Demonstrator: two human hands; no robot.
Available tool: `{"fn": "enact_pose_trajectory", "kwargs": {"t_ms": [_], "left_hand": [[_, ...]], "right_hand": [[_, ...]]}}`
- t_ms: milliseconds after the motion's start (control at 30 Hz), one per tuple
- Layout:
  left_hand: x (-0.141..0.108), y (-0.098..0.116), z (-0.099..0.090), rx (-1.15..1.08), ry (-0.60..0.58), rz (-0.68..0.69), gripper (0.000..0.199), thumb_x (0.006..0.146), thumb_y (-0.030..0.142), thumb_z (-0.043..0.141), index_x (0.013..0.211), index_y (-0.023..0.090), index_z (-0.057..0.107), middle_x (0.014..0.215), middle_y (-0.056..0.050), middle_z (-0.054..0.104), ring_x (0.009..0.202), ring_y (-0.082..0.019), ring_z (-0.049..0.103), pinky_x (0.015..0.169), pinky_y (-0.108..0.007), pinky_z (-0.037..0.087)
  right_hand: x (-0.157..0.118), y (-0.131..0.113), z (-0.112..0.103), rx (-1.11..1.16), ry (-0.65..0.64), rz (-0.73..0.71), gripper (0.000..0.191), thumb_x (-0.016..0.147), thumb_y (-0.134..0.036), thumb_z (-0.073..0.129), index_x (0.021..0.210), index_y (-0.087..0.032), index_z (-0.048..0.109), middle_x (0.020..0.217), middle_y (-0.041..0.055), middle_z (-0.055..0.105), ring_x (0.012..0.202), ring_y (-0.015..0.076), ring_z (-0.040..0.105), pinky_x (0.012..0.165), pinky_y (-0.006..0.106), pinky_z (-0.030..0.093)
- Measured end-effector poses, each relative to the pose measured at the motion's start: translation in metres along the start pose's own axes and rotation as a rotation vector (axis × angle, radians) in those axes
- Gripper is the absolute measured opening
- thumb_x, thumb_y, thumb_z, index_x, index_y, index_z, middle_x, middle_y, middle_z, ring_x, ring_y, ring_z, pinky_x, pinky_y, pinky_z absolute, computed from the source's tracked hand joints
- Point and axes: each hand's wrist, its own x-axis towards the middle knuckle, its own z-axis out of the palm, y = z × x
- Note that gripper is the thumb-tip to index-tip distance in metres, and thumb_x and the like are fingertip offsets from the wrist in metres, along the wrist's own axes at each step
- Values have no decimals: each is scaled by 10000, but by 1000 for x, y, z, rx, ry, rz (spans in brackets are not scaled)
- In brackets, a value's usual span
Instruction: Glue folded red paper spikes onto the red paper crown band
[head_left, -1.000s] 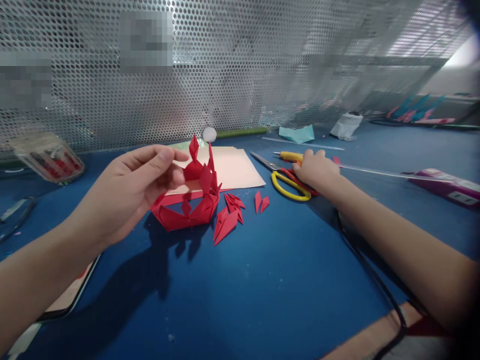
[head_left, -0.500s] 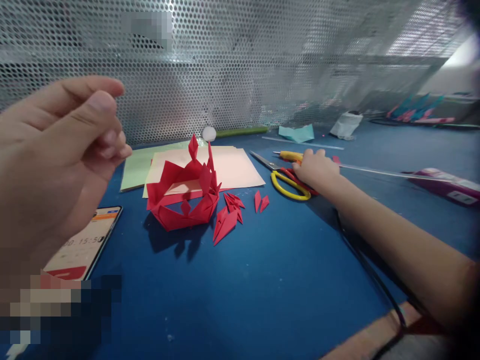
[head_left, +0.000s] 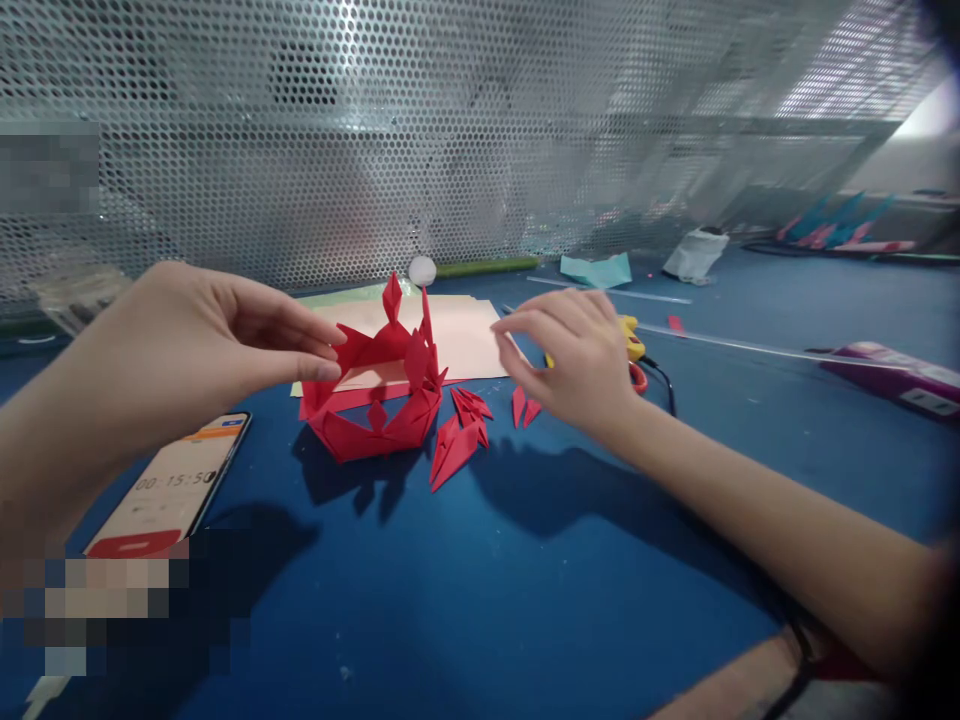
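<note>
A red folded-paper crown (head_left: 375, 435) stands on the blue table, with upright pointed pieces at its back and right side. My left hand (head_left: 217, 335) is at the crown's left rim, thumb and fingers around the edge of the paper. Above the table, right of the crown, my right hand (head_left: 574, 360) is raised with thumb and fingers apart and nothing between them. Loose red folded pieces (head_left: 457, 445) lie just right of the crown. Smaller red pieces (head_left: 519, 407) are partly hidden by my right hand.
Pale paper sheets (head_left: 469, 335) lie behind the crown. A phone (head_left: 169, 490) rests at the left. Behind my right hand are scissors (head_left: 637, 377) and a yellow-handled tool (head_left: 631, 338) with a black cable. A purple item (head_left: 892, 375) and white pouch (head_left: 696, 255) are further right.
My left hand has moved right and down to the crown's rim. My right hand has left the scissors and yellow tool and moved left, its fingers now apart.
</note>
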Motion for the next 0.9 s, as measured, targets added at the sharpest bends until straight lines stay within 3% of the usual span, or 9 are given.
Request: {"fn": "enact_pose_trajectory", "kwargs": {"t_ms": [133, 267, 467, 600, 767, 900], "left_hand": [[6, -5, 0, 26, -55, -26, 242, 499, 392, 824, 714, 307, 753, 606, 58, 725, 625, -168, 655, 617, -267, 489], [6, -7, 1, 82, -210, 9, 142, 582, 340, 764, 716, 296, 753, 650, 38, 742, 698, -204, 684, 672, -292, 505], [10, -15, 5, 163, -382, 111, 224, 708, 437, 637, 857, 298, 729, 859, 24, 757, 799, -209, 681, 678, -274, 479], [15, -25, 0, 341, -513, 148, 330, 743, 487, 574, 993, 307, 691, 919, 8, 726, 765, -198, 660, 615, -253, 461], [12, -24, 0, 441, -581, 157, 249, 688, 488, 631, 718, 255, 713, 538, 36, 540, 458, -121, 468, 422, -217, 288], [7, -19, 11, 411, -583, 174, 259, 743, 435, 557, 576, 253, 633, 505, 32, 492, 462, -125, 426, 432, -243, 261]], "right_hand": [[-4, -33, -4, 183, 0, -338, 176, 917, -232, 453, 892, -240, 627, 792, 18, 657, 732, 171, 556, 694, 331, 379], [-9, -47, 6, 345, -77, -459, 212, 944, -240, 433, 898, -186, 633, 792, 27, 659, 745, 153, 549, 701, 309, 392], [-10, -38, 14, 597, -361, -466, 333, 856, -470, 576, 906, -151, 656, 885, 65, 646, 852, 180, 572, 838, 340, 422], [-8, -28, 9, 777, -557, -419, 258, 853, -332, 616, 1025, -143, 650, 1011, 86, 617, 939, 164, 570, 893, 308, 446], [-5, -21, 2, 936, -652, -317, 264, 846, -160, 605, 1109, -159, 616, 1116, 88, 597, 999, 137, 581, 902, 261, 472], [-5, -19, 2, 986, -680, -310, 197, 848, -113, 585, 1025, -164, 654, 1012, 58, 643, 920, 118, 607, 848, 234, 494]]}}
